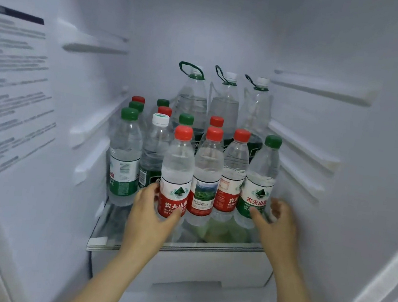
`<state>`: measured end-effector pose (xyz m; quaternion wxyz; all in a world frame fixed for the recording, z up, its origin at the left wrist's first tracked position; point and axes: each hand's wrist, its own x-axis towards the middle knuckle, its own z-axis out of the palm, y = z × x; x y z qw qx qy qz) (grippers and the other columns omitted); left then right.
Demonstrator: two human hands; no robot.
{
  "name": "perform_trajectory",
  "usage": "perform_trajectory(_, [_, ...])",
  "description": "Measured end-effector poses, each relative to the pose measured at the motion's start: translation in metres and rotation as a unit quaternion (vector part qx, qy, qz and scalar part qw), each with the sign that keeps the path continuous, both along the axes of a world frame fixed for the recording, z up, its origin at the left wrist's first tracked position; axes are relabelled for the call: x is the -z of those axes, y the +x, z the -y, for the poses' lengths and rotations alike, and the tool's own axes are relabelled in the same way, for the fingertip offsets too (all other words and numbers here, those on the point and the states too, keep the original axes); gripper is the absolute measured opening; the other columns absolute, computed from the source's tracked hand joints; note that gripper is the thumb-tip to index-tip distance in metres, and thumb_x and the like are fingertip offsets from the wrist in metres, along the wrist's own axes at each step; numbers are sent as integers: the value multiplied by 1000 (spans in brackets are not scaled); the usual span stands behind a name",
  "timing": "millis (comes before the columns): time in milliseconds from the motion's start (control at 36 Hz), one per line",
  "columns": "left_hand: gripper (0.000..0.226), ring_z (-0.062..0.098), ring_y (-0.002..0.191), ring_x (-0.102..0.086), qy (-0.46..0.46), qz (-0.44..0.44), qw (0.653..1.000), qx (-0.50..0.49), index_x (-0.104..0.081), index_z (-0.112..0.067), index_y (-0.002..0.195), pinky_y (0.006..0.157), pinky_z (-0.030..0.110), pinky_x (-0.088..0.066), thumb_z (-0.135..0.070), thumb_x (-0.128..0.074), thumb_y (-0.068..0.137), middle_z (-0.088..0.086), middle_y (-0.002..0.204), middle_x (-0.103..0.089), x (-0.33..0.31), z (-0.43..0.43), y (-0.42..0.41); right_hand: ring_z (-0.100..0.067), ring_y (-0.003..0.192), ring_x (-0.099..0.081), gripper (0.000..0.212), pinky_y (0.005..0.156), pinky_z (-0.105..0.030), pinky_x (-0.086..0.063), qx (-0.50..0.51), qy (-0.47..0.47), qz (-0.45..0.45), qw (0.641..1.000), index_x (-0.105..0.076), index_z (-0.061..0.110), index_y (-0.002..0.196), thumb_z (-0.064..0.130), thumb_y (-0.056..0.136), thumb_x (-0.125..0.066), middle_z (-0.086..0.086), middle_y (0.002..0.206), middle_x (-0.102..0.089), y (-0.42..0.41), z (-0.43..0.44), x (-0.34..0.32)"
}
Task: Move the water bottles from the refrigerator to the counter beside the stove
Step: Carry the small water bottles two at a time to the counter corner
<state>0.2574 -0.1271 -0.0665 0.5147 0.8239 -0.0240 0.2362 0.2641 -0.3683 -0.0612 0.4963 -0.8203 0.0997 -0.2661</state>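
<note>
The water bottles are all standing inside the refrigerator (pixel 367 173), crowded on its glass shelf (pixel 180 246). The counter and the stove are not in view. In the front row, the red-capped bottle (pixel 176 173) is at the left end and the green-capped bottle (pixel 259 181) at the right end, with two other small bottles (pixel 206 177) between them, so close that they appear to touch. Each bottle is upright, its long axis running from 12 to 6 o'clock. The left hand (pixel 151 213) is nearer to the red-capped bottle, which lies at about 1 o'clock from it. This hand grips the bottle low on the label, with the thumb across the front and the fingers curled round the left side. The right hand (pixel 278 221) is nearer to the green-capped bottle, which lies at about 10 o'clock from it. Its fingers are spread and loosely bent on the right side of the bottle. The thumb reaches the lower label, but I cannot tell if it really presses there, and the hand is not wrapped round the bottle. I judge that the right hand must come a little more toward 9 o'clock before it can grip. Both bottles should then come toward 6 o'clock, over the shelf edge, without knocking their neighbours. The large bottles (pixel 192 99) with green carrying loops stand at the back, at 12 o'clock.
</note>
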Motion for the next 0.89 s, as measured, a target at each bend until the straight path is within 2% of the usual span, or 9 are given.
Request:
perform_trajectory(111, [67,17,110,-55,-10,-1,1000,-19,-45,-22,131,94,43,-50,-34,-78,73,-12,114,-40,3,4,9,-19,120,-52,60,92,-32,-44,-30,26,8,999,-49,13,130,21,78,-77,-3,133,-54,12,1,2])
perform_trajectory(222, [67,17,107,-56,-21,9,999,-40,-47,-22,127,91,45,-51,-36,-80,70,-10,113,-43,7,8,13,-12,108,-53,61,84,-27,-42,-54,44,10,998,-49,14,130,16,77,-78,3,118,-56,19,0,0])
perform_trajectory(306, [69,18,106,-56,-35,10,998,-52,-47,-22,126,90,45,-51,-37,-81,68,-9,113,-43,8,11,15,-13,102,-56,59,81,-26,-44,-64,57,14,996,-50,13,126,11,75,-79,3,112,-57,22,-2,0])
perform_trajectory(417, [69,18,107,-57,-57,7,996,-71,-49,-22,125,91,46,-51,-38,-82,66,-7,117,-46,12,14,17,-12,96,-57,57,68,-13,-41,-75,73,15,994,-50,16,122,10,74,-80,5,110,-59,28,-5,2])
perform_trajectory(472, [70,19,106,-57,-56,8,995,-81,-49,-21,125,90,47,-51,-39,-82,65,-7,116,-46,13,15,18,-13,97,-57,59,66,-11,-40,-75,74,14,994,-50,15,123,10,73,-80,4,110,-59,30,-5,3])
perform_trajectory(750, [67,23,100,-58,-31,13,993,-116,-52,-14,120,85,47,-52,-34,-85,64,-4,109,-45,8,20,21,-14,93,-61,60,67,-15,-43,-69,71,5,995,-54,15,123,14,71,-83,3,107,-64,34,-3,6])
perform_trajectory(889, [64,22,101,-57,-44,11,994,-98,-54,-18,119,86,46,-51,-31,-84,64,-5,109,-49,9,18,17,-3,86,-63,49,64,-16,-45,-55,63,17,996,-61,21,108,13,66,-85,3,99,-68,29,-3,8])
